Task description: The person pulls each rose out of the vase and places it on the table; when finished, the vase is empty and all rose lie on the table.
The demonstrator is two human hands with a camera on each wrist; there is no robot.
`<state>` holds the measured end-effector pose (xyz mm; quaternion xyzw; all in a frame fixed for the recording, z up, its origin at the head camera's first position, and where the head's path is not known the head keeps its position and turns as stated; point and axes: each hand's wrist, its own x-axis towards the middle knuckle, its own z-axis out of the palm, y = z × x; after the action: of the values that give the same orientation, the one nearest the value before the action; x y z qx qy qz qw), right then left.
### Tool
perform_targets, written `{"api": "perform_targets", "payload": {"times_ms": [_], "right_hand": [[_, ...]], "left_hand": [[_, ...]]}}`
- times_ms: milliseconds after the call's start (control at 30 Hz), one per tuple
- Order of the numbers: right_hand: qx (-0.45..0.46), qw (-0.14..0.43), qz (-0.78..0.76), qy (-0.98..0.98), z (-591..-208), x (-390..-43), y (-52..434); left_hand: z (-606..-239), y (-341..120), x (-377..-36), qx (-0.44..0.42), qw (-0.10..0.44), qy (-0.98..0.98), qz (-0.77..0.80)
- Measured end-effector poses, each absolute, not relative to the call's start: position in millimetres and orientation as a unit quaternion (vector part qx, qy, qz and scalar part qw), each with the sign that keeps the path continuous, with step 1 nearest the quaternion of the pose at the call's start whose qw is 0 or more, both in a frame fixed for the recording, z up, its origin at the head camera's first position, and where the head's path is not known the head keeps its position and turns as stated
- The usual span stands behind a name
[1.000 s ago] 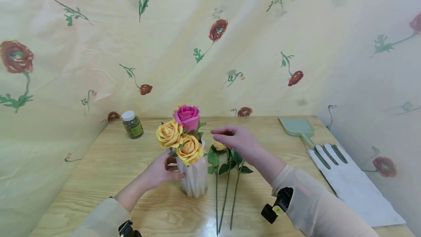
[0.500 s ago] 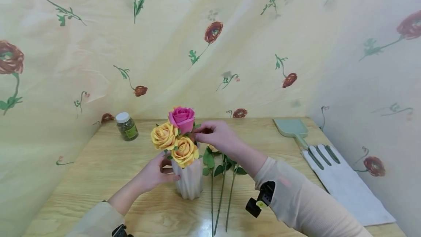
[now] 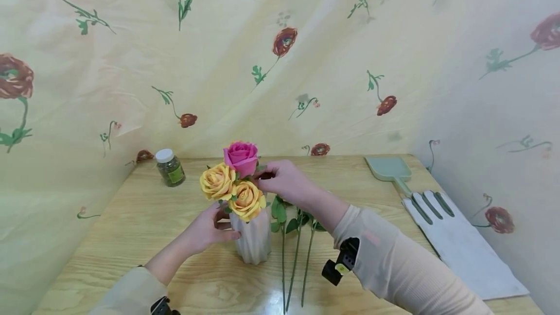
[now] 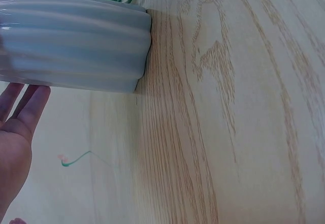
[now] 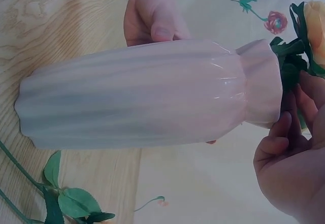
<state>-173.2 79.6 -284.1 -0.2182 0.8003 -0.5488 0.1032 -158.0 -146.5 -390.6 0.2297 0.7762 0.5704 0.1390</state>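
A pale ribbed vase [image 3: 253, 241] stands upright on the wooden table with a pink rose [image 3: 241, 158] and yellow roses [image 3: 247, 201] in it. My left hand [image 3: 204, 230] holds the vase from its left side, thumb in front and fingers partly hidden behind. At the vase's mouth, my right hand [image 3: 286, 183] has its fingers bent in among the green leaves. In the right wrist view, its fingertips close on the leafy rose stem [image 5: 289, 71] just above the rim; exactly what lies between them is partly hidden.
Several loose flower stems [image 3: 283, 261] with leaves lie right of the vase. A white-lidded jar [image 3: 171, 169] stands at the back left. At the right are a green dustpan [image 3: 388, 168] and a white glove [image 3: 465, 247]. Floral cloth [image 3: 245, 52] hangs behind.
My right hand has moved left from above the loose flowers to the vase's mouth and reached in among the leaves. The left hand stays at the vase.
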Motion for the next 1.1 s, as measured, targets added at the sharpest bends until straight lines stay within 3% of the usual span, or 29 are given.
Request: {"api": "perform_targets", "payload": {"times_ms": [733,1100], "right_hand": [[-0.242,0.090,-0.613,0.747,-268.2,-175.7,73.5],[-0.231,0.030,-0.630,0.741,-258.7,-178.0,77.8]], "left_hand": [[-389.7,-146.0,-157.7,0.214,0.135,0.787,0.562],[-389.6,-146.0,-158.8,0.219,0.135,0.786,0.562]]}}
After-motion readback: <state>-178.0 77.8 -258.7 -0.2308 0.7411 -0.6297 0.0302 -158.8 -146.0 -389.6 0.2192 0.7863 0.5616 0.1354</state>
